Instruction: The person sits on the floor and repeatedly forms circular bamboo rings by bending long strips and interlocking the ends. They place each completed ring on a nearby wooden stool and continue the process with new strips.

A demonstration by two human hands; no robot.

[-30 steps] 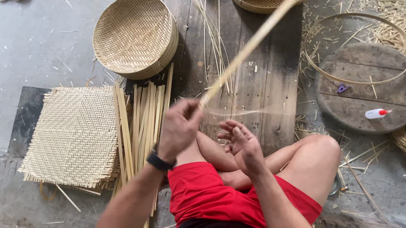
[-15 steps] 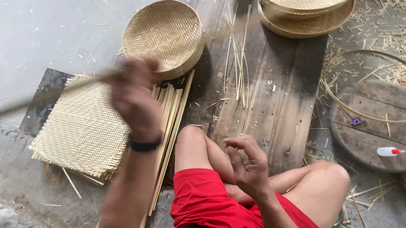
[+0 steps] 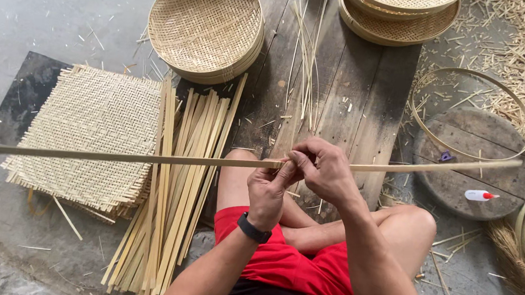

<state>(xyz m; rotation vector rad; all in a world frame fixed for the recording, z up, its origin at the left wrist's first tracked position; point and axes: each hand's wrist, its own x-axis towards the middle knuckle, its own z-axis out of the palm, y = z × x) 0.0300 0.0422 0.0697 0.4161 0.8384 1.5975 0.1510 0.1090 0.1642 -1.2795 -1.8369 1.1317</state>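
Observation:
A long flat bamboo strip (image 3: 120, 156) runs level across the whole view, from the left edge to the round wooden block at right. Both hands pinch it near its middle, above my crossed legs. My left hand (image 3: 267, 192), with a black wristband, grips it from below. My right hand (image 3: 322, 169) holds it from above, fingers touching the left hand's fingers. A bundle of loose bamboo strips (image 3: 176, 191) lies on the floor just left of my knee.
A square woven bamboo mat (image 3: 91, 129) lies at left. Round woven trays (image 3: 206, 26) are stacked behind it, with more trays (image 3: 401, 12) at top right. A bamboo hoop (image 3: 471, 113) rests on a round wooden block (image 3: 470, 174) beside a small white bottle (image 3: 478, 195).
My left hand swung the strip from pointing up-right, out to the left, then brought it level across my lap. My right hand, empty before, now grips it too.

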